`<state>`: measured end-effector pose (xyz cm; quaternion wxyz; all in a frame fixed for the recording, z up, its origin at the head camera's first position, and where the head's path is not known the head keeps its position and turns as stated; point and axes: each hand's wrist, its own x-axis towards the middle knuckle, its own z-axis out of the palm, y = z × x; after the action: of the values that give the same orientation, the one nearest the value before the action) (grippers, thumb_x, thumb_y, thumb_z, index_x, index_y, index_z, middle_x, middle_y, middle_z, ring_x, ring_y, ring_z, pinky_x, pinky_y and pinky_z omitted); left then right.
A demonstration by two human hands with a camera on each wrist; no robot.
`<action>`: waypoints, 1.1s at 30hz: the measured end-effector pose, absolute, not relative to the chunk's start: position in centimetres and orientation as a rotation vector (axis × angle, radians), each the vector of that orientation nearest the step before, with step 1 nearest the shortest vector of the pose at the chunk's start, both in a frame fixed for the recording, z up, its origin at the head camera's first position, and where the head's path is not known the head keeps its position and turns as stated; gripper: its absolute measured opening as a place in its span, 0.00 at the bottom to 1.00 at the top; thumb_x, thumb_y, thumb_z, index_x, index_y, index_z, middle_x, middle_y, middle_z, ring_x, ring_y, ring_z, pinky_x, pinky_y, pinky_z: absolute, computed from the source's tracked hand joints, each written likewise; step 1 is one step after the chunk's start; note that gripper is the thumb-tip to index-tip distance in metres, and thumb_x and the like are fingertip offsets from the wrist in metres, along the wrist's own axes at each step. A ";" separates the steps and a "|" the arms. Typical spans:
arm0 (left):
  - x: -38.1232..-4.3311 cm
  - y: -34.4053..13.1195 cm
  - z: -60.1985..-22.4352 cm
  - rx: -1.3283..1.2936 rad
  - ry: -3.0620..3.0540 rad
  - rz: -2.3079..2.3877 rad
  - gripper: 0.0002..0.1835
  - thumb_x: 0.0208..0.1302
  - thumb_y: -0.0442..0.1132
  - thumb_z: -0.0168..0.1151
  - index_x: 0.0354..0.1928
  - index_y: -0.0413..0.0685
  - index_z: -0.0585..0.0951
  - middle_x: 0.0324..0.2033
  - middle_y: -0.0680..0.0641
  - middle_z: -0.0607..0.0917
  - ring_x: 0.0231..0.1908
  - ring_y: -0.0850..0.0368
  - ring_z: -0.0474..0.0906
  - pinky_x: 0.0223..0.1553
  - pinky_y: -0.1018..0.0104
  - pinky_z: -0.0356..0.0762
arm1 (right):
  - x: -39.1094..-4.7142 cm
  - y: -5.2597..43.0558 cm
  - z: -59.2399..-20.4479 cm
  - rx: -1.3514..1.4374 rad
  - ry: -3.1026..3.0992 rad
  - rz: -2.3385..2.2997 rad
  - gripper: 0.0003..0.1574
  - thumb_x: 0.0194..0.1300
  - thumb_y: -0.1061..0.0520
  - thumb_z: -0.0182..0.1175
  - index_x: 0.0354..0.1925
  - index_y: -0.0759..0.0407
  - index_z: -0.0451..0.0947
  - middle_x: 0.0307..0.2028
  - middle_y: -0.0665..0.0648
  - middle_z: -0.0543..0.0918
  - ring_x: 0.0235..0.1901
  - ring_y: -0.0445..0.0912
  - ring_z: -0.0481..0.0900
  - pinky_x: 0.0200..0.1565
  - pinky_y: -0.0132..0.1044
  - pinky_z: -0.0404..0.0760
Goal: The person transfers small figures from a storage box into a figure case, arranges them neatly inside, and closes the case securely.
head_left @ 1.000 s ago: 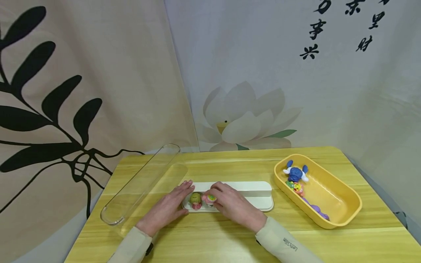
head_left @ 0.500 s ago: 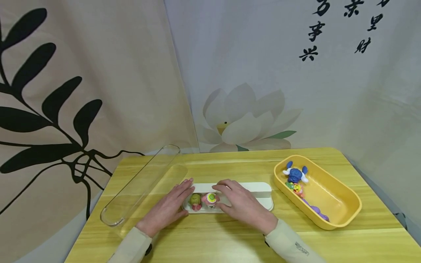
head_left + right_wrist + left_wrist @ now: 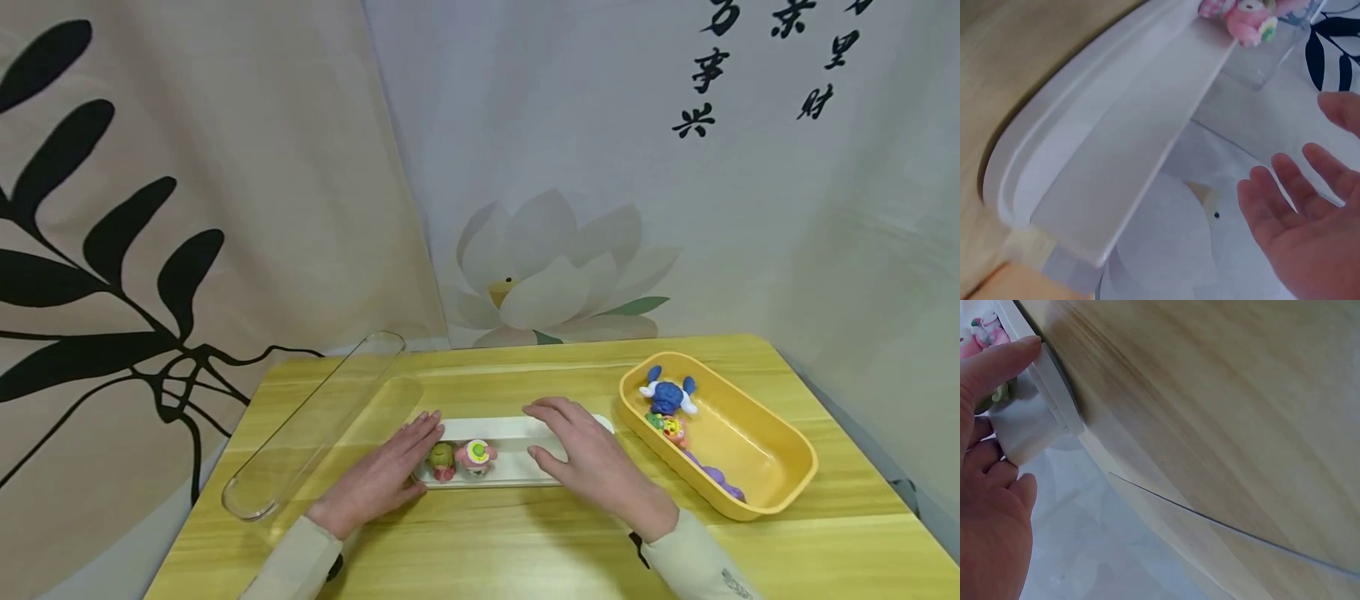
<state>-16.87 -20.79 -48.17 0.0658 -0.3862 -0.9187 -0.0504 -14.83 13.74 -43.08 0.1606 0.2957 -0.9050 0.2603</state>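
A white stepped display base (image 3: 517, 471) lies near the middle of the table. On its lower step, side by side at the left end, stand a green-headed figurine (image 3: 442, 458) and a pink figurine (image 3: 476, 458) with a yellow, white and green top. My left hand (image 3: 382, 479) holds the base's left end; the left wrist view shows the thumb on one edge and the fingers round the other side. Over the base's right part hovers my right hand (image 3: 600, 467), fingers apart and holding nothing. The right wrist view shows the pink figurine (image 3: 1250, 22) away from those fingers.
To the right, a yellow tray (image 3: 806, 467) contains a blue figurine (image 3: 666, 398), a small multicoloured one (image 3: 673, 430) and a purple one (image 3: 716, 475). A clear plastic cover (image 3: 315, 429) lies slantwise at the left. Behind the table hangs a printed curtain (image 3: 585, 125).
My right hand has let go of the pink figurine and moved right, leaving it standing beside the green-headed one. The left hand stays at the base's left end.
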 end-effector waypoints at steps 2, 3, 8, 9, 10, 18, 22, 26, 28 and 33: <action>-16.8 -20.9 -48.1 -1.160 -2.788 -0.151 0.48 0.60 0.43 0.77 0.78 0.37 0.63 0.80 0.40 0.57 0.78 0.43 0.56 0.74 0.50 0.63 | -14.7 14.4 -42.8 0.828 -2.577 0.749 0.31 0.67 0.51 0.72 0.65 0.55 0.77 0.61 0.53 0.79 0.61 0.51 0.79 0.61 0.51 0.83; -16.8 -20.9 -48.1 -1.157 -2.795 -0.151 0.48 0.61 0.42 0.77 0.78 0.37 0.63 0.80 0.41 0.57 0.78 0.43 0.56 0.74 0.51 0.64 | -14.6 14.7 -42.7 0.819 -2.572 0.759 0.31 0.67 0.51 0.72 0.65 0.55 0.77 0.62 0.54 0.79 0.62 0.52 0.78 0.61 0.52 0.82; -16.8 -20.9 -48.2 -1.160 -2.783 -0.165 0.48 0.59 0.42 0.78 0.77 0.37 0.63 0.79 0.40 0.59 0.77 0.42 0.58 0.72 0.50 0.66 | -14.1 16.8 -42.3 0.780 -2.520 0.779 0.33 0.65 0.54 0.72 0.65 0.60 0.76 0.63 0.58 0.79 0.62 0.56 0.78 0.61 0.55 0.82; -16.8 -20.9 -48.2 -1.161 -2.777 -0.171 0.48 0.59 0.42 0.78 0.77 0.37 0.64 0.79 0.40 0.59 0.77 0.42 0.58 0.72 0.50 0.67 | -14.0 17.3 -42.2 0.768 -2.509 0.779 0.33 0.65 0.55 0.72 0.65 0.60 0.76 0.63 0.58 0.79 0.62 0.56 0.78 0.60 0.56 0.82; -16.8 -20.8 -48.2 -1.162 -2.771 -0.182 0.48 0.58 0.42 0.79 0.77 0.36 0.64 0.79 0.40 0.60 0.76 0.42 0.59 0.72 0.50 0.67 | -13.8 17.7 -42.1 0.755 -2.502 0.775 0.33 0.65 0.55 0.72 0.65 0.61 0.76 0.63 0.58 0.79 0.62 0.56 0.78 0.59 0.57 0.82; -16.8 -20.8 -48.2 -1.154 -2.796 -0.253 0.48 0.59 0.39 0.78 0.77 0.35 0.63 0.79 0.39 0.60 0.77 0.41 0.58 0.72 0.48 0.67 | -12.8 21.1 -41.3 0.653 -2.506 0.762 0.33 0.66 0.57 0.71 0.66 0.61 0.75 0.65 0.59 0.78 0.63 0.58 0.76 0.57 0.60 0.82; -16.8 -20.7 -48.2 -1.146 -2.813 -0.252 0.48 0.59 0.40 0.78 0.77 0.35 0.63 0.79 0.39 0.59 0.77 0.41 0.57 0.72 0.49 0.67 | -12.4 22.7 -40.9 0.603 -2.535 0.761 0.34 0.67 0.57 0.71 0.68 0.59 0.73 0.67 0.59 0.76 0.65 0.59 0.74 0.57 0.60 0.82; -16.8 -20.7 -48.2 -1.139 -2.818 -0.258 0.48 0.59 0.39 0.78 0.77 0.35 0.63 0.79 0.39 0.60 0.77 0.41 0.57 0.72 0.49 0.67 | -12.1 24.3 -40.7 0.551 -2.575 0.767 0.36 0.68 0.55 0.70 0.70 0.58 0.71 0.71 0.61 0.73 0.67 0.64 0.72 0.57 0.65 0.80; -16.8 -20.7 -48.2 -1.141 -2.815 -0.258 0.48 0.59 0.39 0.78 0.77 0.35 0.63 0.79 0.39 0.60 0.77 0.41 0.57 0.72 0.48 0.67 | -12.1 25.1 -40.6 0.514 -2.614 0.776 0.37 0.70 0.52 0.69 0.72 0.58 0.70 0.72 0.62 0.71 0.69 0.67 0.69 0.58 0.68 0.78; -16.7 -20.7 -48.2 -1.143 -2.809 -0.272 0.48 0.59 0.39 0.78 0.77 0.35 0.63 0.79 0.39 0.60 0.77 0.40 0.57 0.72 0.48 0.67 | -12.3 27.0 -40.7 0.445 -2.723 0.796 0.42 0.73 0.46 0.66 0.76 0.60 0.65 0.76 0.65 0.65 0.71 0.71 0.64 0.59 0.76 0.71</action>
<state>-16.75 -20.70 -48.22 0.0483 -0.3748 -0.9215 -0.0892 -12.34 26.97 -40.71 0.1343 0.1535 -0.9397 0.2747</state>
